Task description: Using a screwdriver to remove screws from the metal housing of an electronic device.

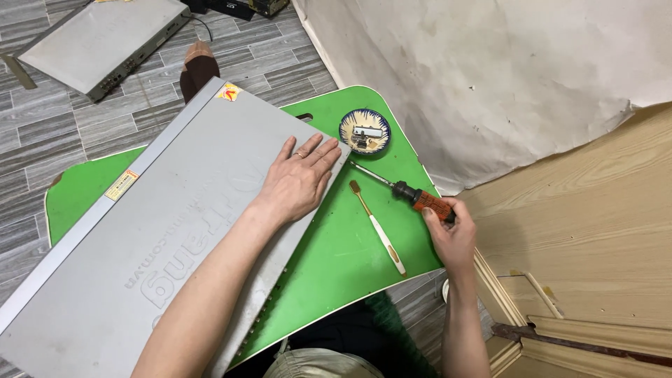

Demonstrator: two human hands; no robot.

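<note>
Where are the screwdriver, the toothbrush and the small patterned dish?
screwdriver [420, 198]: head view, on its orange and black handle by the right hand.
toothbrush [381, 234]: head view, on its white handle.
small patterned dish [348, 120]: head view, on its blue and white rim.

Bare green desk [329, 259] lies open between the two hands' fingers, crossed only by a toothbrush [378, 227]; beyond the fingers a small dish [365, 131] stands, and the screwdriver [409, 194] shaft slants across

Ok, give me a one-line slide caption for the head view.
Left hand flat on a grey metal cover over a green table; right hand grips a screwdriver.
</note>
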